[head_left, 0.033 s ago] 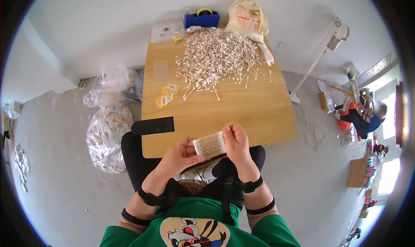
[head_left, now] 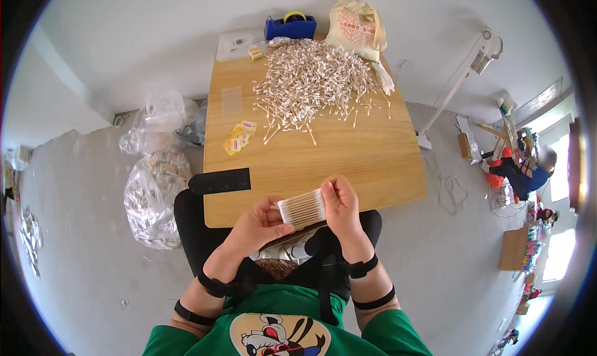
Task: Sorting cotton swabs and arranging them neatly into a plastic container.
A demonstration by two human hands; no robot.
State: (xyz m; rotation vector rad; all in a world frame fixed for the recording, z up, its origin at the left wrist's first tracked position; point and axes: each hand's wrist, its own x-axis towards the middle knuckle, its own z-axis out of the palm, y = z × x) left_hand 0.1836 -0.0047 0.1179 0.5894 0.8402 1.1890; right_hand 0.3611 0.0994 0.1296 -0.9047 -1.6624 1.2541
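Note:
A flat row of cotton swabs point(head_left: 302, 210), side by side with white tips at both ends, is held just above the table's near edge. My left hand point(head_left: 256, 225) grips its left end between thumb and fingers. At the other end, my right hand point(head_left: 341, 208) pinches it with the thumb on top. I cannot tell whether the row sits in a clear wrapper. Farther back on the wooden table point(head_left: 354, 163) lies a large heap of loose cotton swabs point(head_left: 314, 76). Several yellow-and-white cards point(head_left: 240, 137) and a clear plastic sleeve point(head_left: 231, 101) lie left of the heap.
A blue tape dispenser point(head_left: 290, 28) and a cream cloth bag point(head_left: 353, 27) stand at the back. A black strip point(head_left: 224, 181) overhangs the left edge. Clear plastic bags point(head_left: 158, 200) lie on the floor at left; a white stand point(head_left: 457, 85) and a seated person point(head_left: 528, 174) are at right.

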